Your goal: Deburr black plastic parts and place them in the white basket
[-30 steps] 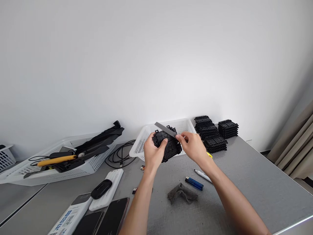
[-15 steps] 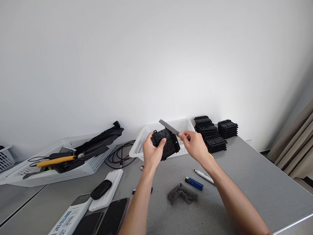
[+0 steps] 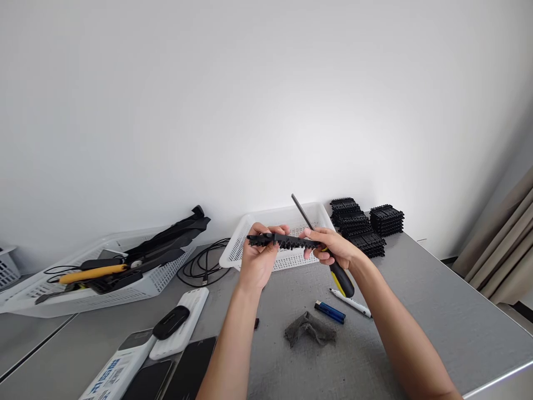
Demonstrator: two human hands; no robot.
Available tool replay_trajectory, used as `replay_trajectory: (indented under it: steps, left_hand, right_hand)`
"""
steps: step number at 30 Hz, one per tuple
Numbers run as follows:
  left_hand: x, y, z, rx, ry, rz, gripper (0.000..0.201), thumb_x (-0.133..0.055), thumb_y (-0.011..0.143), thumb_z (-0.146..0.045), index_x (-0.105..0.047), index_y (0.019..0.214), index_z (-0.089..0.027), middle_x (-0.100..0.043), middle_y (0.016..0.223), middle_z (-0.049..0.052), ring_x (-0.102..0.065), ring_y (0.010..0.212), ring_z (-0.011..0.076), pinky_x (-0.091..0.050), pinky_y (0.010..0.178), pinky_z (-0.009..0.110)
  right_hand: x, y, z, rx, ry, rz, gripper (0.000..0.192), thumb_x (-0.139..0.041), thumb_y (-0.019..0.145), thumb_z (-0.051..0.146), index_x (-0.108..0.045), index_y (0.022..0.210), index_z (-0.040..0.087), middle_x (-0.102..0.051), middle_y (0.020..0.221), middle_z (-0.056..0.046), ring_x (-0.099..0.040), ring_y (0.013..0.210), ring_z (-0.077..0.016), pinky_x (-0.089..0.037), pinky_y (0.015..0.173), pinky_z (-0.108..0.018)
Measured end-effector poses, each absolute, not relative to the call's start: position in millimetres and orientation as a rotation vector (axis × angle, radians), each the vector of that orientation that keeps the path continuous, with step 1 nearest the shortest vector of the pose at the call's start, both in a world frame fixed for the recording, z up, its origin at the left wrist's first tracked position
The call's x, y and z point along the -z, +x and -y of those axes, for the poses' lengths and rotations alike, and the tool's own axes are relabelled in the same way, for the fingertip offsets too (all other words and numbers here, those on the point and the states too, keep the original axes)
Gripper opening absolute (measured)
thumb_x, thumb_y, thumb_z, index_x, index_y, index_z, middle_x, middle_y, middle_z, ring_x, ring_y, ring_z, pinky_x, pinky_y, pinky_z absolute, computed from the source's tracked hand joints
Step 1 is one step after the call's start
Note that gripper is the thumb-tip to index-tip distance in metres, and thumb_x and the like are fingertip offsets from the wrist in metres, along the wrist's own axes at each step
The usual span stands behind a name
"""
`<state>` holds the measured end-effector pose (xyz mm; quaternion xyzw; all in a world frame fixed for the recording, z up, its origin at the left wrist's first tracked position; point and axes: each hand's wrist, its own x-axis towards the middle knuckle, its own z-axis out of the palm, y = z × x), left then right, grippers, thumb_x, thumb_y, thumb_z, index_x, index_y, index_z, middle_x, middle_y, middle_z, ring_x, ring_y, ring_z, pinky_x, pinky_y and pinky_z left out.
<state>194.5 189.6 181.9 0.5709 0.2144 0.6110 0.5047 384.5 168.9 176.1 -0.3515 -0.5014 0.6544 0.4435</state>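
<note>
My left hand grips one side of a black plastic panel, which is turned nearly edge-on so that its toothed rim shows. At the panel's other end, my right hand is closed around a flat file with a black and yellow handle. The grey blade slants up and to the left above the panel, apart from it. Fingers of my right hand also touch the panel's right end. Behind both hands stands a white perforated basket.
Stacks of similar black panels stand at right near the wall. In front lie a grey cloth, a blue lighter and a white marker. At left are a tool-filled basket, a coiled cable and a power bank.
The panel has tipped from showing its broad face to nearly edge-on. The file has swung more upright, bringing its handle into view, and my right hand has come onto the panel's end.
</note>
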Motion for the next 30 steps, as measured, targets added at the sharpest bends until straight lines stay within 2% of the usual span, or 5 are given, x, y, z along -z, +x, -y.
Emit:
replay_trajectory:
  steps: [5, 12, 16, 22, 30]
  left_hand:
    - [-179.0, 197.5, -194.2, -1.606, 1.380, -0.700, 0.042, -0.081, 0.057, -0.029, -0.055, 0.089, -0.024, -0.063, 0.104, 0.003, -0.060, 0.104, 0.0193, -0.048, 0.088, 0.031]
    - [-174.5, 199.4, -197.5, -1.379, 1.127, -0.712, 0.026, -0.063, 0.076, -0.042, -0.061, 0.089, -0.020, -0.069, 0.088, 0.006, -0.066, 0.085, 0.0224, -0.055, 0.074, 0.039]
    - [-179.4, 197.9, -196.0, -1.383, 1.127, -0.715, 0.040, -0.054, 0.081, -0.054, -0.064, 0.093, -0.017, -0.070, 0.095, 0.009, -0.066, 0.091, 0.0246, -0.056, 0.072, 0.039]
    - [-177.0, 200.8, -195.4, -1.315, 1.274, -0.937, 0.048, -0.072, 0.071, -0.051, -0.065, 0.103, -0.017, -0.066, 0.115, 0.012, -0.062, 0.105, 0.0277, -0.056, 0.072, 0.034]
    - [-175.6, 196.9, -198.1, -1.374, 1.238, -0.918, 0.049, -0.076, 0.065, -0.046, -0.061, 0.103, -0.019, -0.071, 0.096, 0.007, -0.067, 0.093, 0.0256, -0.053, 0.077, 0.035]
  right_hand:
    - [-176.9, 379.9, -167.9, -1.532, -0.790, 1.061, 0.055, -0.084, 0.067, 0.034, -0.057, 0.112, 0.020, -0.043, 0.058, 0.010, -0.022, 0.039, -0.0020, -0.013, 0.033, -0.015]
    - [-169.9, 382.7, -174.7, -1.237, -0.803, 0.964, 0.070, -0.086, 0.062, 0.036, -0.054, 0.122, 0.018, -0.029, 0.052, 0.014, -0.020, 0.039, -0.0034, -0.013, 0.037, -0.020]
    - [-168.0, 383.7, -175.7, -1.066, -0.862, 1.060, 0.072, -0.082, 0.066, 0.039, -0.052, 0.128, 0.017, -0.033, 0.051, 0.014, -0.024, 0.041, -0.0049, -0.017, 0.040, -0.021]
    - [-168.6, 386.0, -174.3, -0.853, -1.017, 1.264, 0.069, -0.076, 0.071, 0.039, -0.053, 0.132, 0.017, -0.048, 0.059, 0.008, -0.038, 0.049, -0.0086, -0.029, 0.047, -0.023]
    - [-171.8, 393.8, -171.3, -0.699, -1.114, 1.438, 0.058, -0.074, 0.076, 0.045, -0.060, 0.128, 0.021, -0.056, 0.059, 0.004, -0.045, 0.052, -0.0126, -0.034, 0.051, -0.025]
